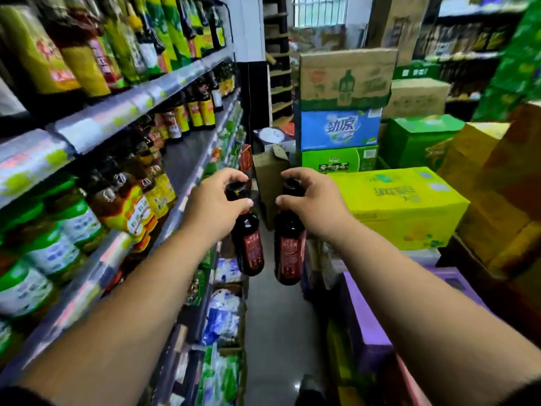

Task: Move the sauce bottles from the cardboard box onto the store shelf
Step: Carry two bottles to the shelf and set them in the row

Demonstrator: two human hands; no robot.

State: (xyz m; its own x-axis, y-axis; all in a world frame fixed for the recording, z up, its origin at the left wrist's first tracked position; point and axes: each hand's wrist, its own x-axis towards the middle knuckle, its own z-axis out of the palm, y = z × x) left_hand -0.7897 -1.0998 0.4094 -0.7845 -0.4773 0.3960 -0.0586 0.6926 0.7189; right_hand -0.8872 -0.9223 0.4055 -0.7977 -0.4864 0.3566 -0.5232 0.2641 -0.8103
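- Shop aisle: shelf [187, 159] on your left, stacked boxes [401, 206] on your right.
- Your left hand [215, 200] grips a bottle [248, 244] by its neck.
- Your right hand [310, 200] grips another bottle [289, 253] likewise.

Two hands [215, 200] [311, 200], two dark sauce bottles [248, 247] [289, 250], one yellow carton [404, 206]

blue carton [341, 130] printed 劲凉, red labels on sauce bottles [254, 250] unreadable
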